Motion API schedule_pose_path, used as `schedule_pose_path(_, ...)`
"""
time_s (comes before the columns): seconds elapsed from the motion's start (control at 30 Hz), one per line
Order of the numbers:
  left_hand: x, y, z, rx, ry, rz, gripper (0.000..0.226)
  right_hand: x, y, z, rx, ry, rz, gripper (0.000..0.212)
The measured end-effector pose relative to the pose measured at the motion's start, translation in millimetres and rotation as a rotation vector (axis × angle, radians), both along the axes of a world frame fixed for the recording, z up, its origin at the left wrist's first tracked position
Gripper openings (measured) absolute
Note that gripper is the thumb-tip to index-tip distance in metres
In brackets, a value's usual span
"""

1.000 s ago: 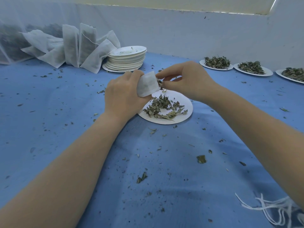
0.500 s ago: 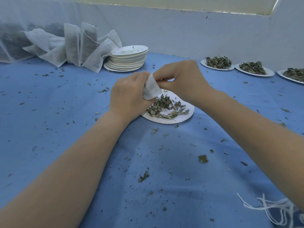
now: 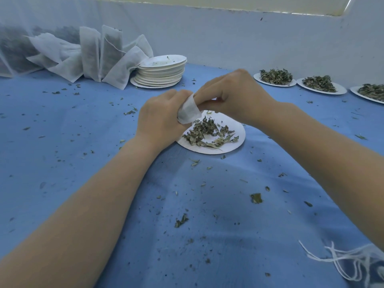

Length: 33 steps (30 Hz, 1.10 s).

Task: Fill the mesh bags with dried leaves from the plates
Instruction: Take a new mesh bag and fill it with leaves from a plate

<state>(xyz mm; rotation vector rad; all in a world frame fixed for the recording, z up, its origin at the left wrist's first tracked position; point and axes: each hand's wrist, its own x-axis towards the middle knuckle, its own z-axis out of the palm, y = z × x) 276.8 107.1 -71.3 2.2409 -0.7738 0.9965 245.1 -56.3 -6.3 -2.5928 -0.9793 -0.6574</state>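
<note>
A small white mesh bag (image 3: pixel 188 110) is held above the left edge of a white plate (image 3: pixel 236 140) that carries a loose heap of dried leaves (image 3: pixel 207 133). My left hand (image 3: pixel 160 119) grips the bag from the left, fingers curled round it. My right hand (image 3: pixel 232 94) meets it from the right, with its fingertips pushed into the bag's mouth, curled; what they hold is hidden. Most of the bag is covered by the two hands.
Filled mesh bags (image 3: pixel 93 57) lean against the back wall at the left, beside a stack of used plates (image 3: pixel 160 71). Three more plates of leaves (image 3: pixel 276 77) line the back right. Leaf crumbs litter the blue cloth (image 3: pixel 62 142). White strings (image 3: pixel 342 260) lie at the front right.
My right hand has moved left and down against the bag, its fingertips now inside the mouth. The bag has crumpled smaller in my left hand.
</note>
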Motion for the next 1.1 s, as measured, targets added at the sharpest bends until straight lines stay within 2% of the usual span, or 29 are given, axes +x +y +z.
schedule_pose_path(0.13, 2, 1, -1, 0.029, -0.017, 0.025, 0.03, 3, -2, 1, 0.02, 0.203, -0.107, 0.018)
schedule_pose_path(0.33, 2, 2, 0, 0.029, -0.025, 0.056, 0.028, 2, 1, 4, -0.014, 0.126, -0.108, 0.017)
schedule_pose_path(0.43, 1, 4, 1, 0.028, -0.034, 0.032, 0.029, 1, 2, 8, 0.054, 0.198, -0.082, 0.021)
schedule_pose_path(0.53, -2, 2, 2, 0.014, -0.024, -0.007, 0.043, -2, 7, 6, 0.085, 0.27, -0.076, 0.034)
schedule_pose_path(0.77, -3, -5, 3, -0.122, 0.111, -0.004, 0.037, 3, 28, -14, 0.291, 0.121, -0.22, 0.006)
schedule_pose_path(0.87, -4, -5, 4, -0.144, 0.172, -0.018, 0.041, 6, 32, -17, 0.294, 0.088, -0.297, 0.008)
schedule_pose_path(0.97, 0, 0, 3, -0.108, 0.193, 0.015, 0.047, 5, 27, -14, 0.331, 0.191, -0.263, 0.015)
schedule_pose_path(1.1, 9, 8, 2, 0.023, 0.107, 0.154, 0.044, 3, 12, -9, 0.433, 0.359, -0.13, 0.021)
